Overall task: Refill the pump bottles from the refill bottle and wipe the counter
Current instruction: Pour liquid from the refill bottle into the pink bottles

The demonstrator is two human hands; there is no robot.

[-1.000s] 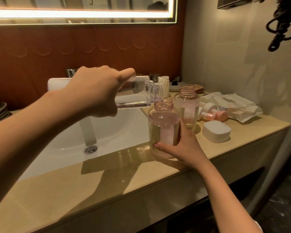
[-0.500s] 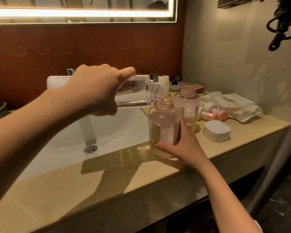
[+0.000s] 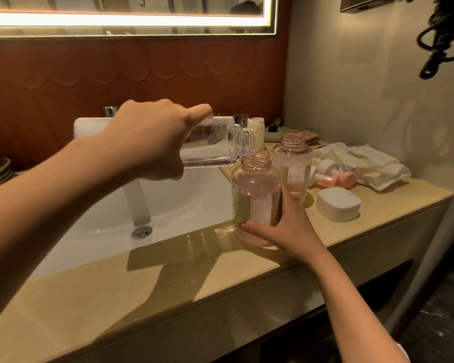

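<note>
The left grip (image 3: 152, 142) is curled round a clear, square-sided plastic refill bottle (image 3: 215, 145). The bottle is held on its side, a thin layer of liquid along its lower wall, with its mouth just over the threaded neck of a round clear pump bottle of pink glittery liquid (image 3: 254, 200). The right grip (image 3: 286, 229) holds that bottle low down, thumb across the front. It stands uncapped on the beige stone tabletop (image 3: 168, 297), beside the white sink (image 3: 181, 205). Just beyond the right grip stands a second uncapped pink bottle (image 3: 294, 163). Right of it lie a pink-and-white pump head (image 3: 333, 176), a white rounded box (image 3: 338, 204) and white folded cloths (image 3: 364, 163).
</note>
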